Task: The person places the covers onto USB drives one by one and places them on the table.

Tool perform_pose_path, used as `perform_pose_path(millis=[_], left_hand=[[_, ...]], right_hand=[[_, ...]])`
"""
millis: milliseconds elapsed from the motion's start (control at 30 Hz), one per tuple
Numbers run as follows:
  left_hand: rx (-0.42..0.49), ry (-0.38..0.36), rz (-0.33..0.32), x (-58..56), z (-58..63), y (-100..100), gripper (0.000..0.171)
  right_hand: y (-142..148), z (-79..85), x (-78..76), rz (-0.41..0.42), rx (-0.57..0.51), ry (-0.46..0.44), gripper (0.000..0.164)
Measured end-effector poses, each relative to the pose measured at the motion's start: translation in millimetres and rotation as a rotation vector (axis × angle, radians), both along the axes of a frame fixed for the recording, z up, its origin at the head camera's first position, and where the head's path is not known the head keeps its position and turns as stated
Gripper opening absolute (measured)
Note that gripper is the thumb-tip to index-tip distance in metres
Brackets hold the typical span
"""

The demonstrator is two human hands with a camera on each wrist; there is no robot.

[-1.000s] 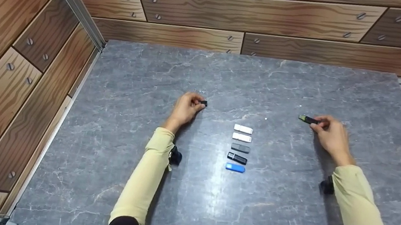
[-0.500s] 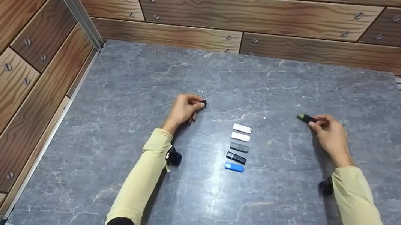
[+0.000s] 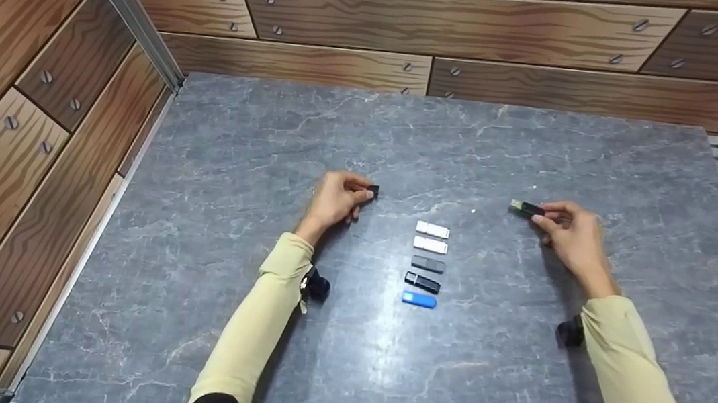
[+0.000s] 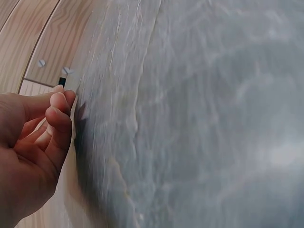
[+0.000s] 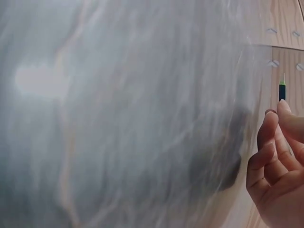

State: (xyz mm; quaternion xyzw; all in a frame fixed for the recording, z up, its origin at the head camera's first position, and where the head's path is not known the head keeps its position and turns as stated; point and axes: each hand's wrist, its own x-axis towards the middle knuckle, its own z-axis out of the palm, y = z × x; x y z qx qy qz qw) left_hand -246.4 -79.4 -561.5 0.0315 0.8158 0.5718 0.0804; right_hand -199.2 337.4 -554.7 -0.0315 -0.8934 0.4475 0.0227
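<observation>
Between thumb and fingertips my left hand [image 3: 336, 199] pinches a small black USB stick cap [image 3: 374, 190]. Most of that cap [image 4: 62, 81] is covered by the fingers in the left wrist view. Off to the right, my right hand [image 3: 576, 238] pinches a black-and-green USB stick [image 3: 526, 209] by its black body. Its bare plug end points left, toward the cap. The right wrist view shows the USB stick [image 5: 282, 91] edge-on above the fingertips. Cap and stick are well apart, both held above the table.
On the grey marbled table [image 3: 259, 129], between the forearms, several USB sticks lie in a column: two white [image 3: 433, 230], one grey [image 3: 427, 264], one black [image 3: 422, 282] and one blue [image 3: 419, 300]. Wood-patterned walls [image 3: 353, 15] stand behind and at the sides.
My right hand has moved left with the USB stick. My left hand, with the cap, has shifted slightly right and nearer. The row of sticks has stayed in place.
</observation>
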Motion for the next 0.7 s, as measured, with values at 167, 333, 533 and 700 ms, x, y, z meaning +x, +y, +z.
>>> perform_pose_path(millis=[167, 333, 533, 700], left_hand=[[0.015, -0.009, -0.039, 1.0, 1.4, 9.4, 0.025], [0.027, -0.026, -0.079, 3.9, 1.2, 20.1, 0.026], [0.004, -0.013, -0.134, 4.8, 6.9, 34.2, 0.024], [-0.012, -0.019, -0.176, 3.7, 8.8, 44.7, 0.024]], right_hand=[[-11.0, -0.3, -1.3, 0.031, 0.005, 0.017, 0.032], [-24.4, -2.9, -2.1, 0.078, -0.076, 0.009, 0.029], [-39.9, 0.5, -3.2, 0.094, -0.143, -0.040, 0.030], [-52.7, 0.0, -5.8, 0.109, -0.207, -0.053, 0.031]])
